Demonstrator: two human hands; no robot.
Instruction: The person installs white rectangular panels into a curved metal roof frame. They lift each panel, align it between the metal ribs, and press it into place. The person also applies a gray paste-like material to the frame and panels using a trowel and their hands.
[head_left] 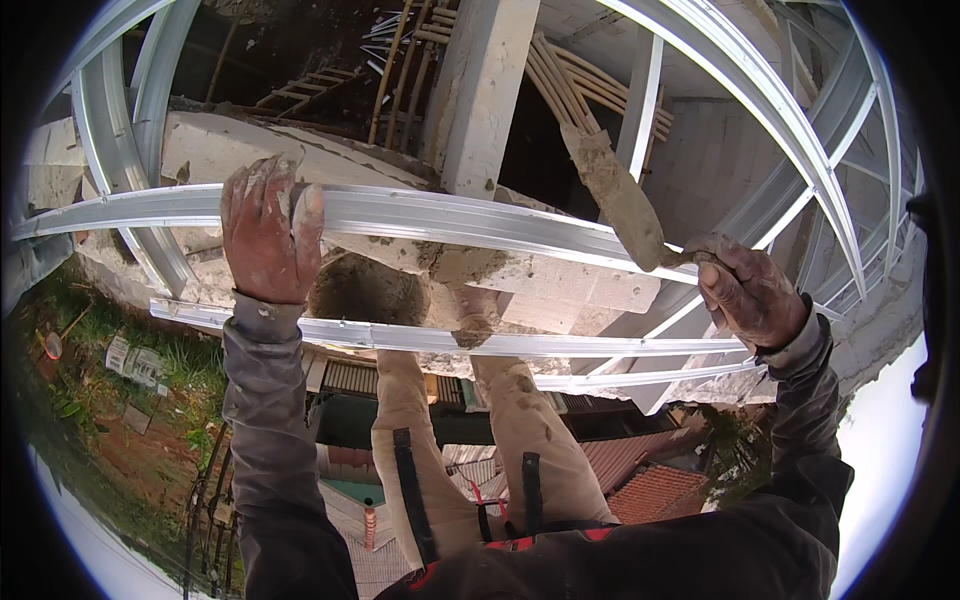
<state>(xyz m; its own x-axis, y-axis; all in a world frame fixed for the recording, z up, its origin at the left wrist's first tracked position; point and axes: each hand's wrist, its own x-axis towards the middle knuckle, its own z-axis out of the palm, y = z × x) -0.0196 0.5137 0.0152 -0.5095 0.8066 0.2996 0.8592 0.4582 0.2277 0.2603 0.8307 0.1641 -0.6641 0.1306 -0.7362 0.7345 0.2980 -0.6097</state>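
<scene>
My left hand [268,232], smeared with dried mortar, is closed over a shiny galvanized metal rail [440,215] that runs across in front of me. In my right hand [752,292] is the handle end of a trowel [612,190]. Its long blade is caked with grey mortar and points up and to the left, crossing over the rail. The grip itself is mostly covered by my fingers. Between the rail and a lower metal rail [560,343] sits a dark round bucket [366,290], partly hidden, close to my left hand.
Pale block wall tops [580,285] lie under the rails, with a concrete column [490,95] beyond. Curved-looking metal trusses [780,110] rise at the right. Bamboo poles [575,80] stand below inside. Far beneath are tiled roofs [655,492] and grassy ground [110,400].
</scene>
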